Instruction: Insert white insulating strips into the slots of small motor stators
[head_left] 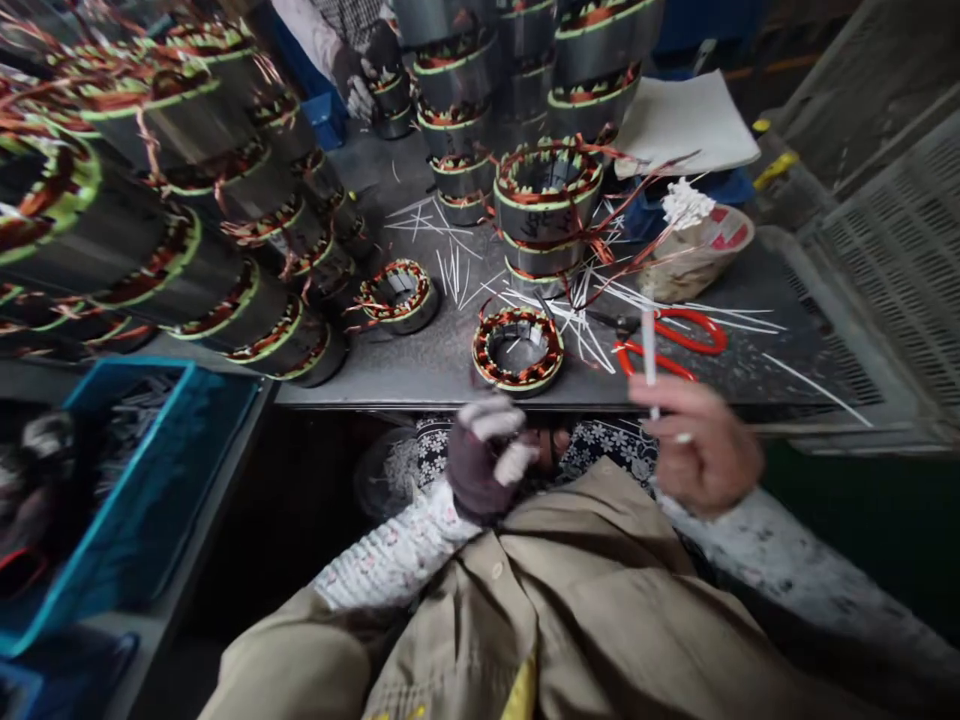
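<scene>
My left hand (491, 455), in a dark glove with pale fingertips, hovers at the table's front edge. Its fingers are loosely curled, and nothing shows in them. Just beyond it a small stator ring (517, 350) with copper windings and yellow-green edging lies on the table. My bare right hand (705, 445) is closed, pinching an upright white strip (649, 345) between thumb and fingers. Behind that strip lie scissors (694, 330) with red handles. Thin white sticks (577, 315) are scattered behind the stator ring. Another small stator (399, 292) lies farther left.
Stacked stators (225, 280) crowd the left side; another stack (551, 200) stands at centre back. A co-worker's gloved hand (360, 95) touches a stator at the back. On the right are a tape roll (720, 245) and plastic crates (885, 250). A blue bin (187, 440) stands left.
</scene>
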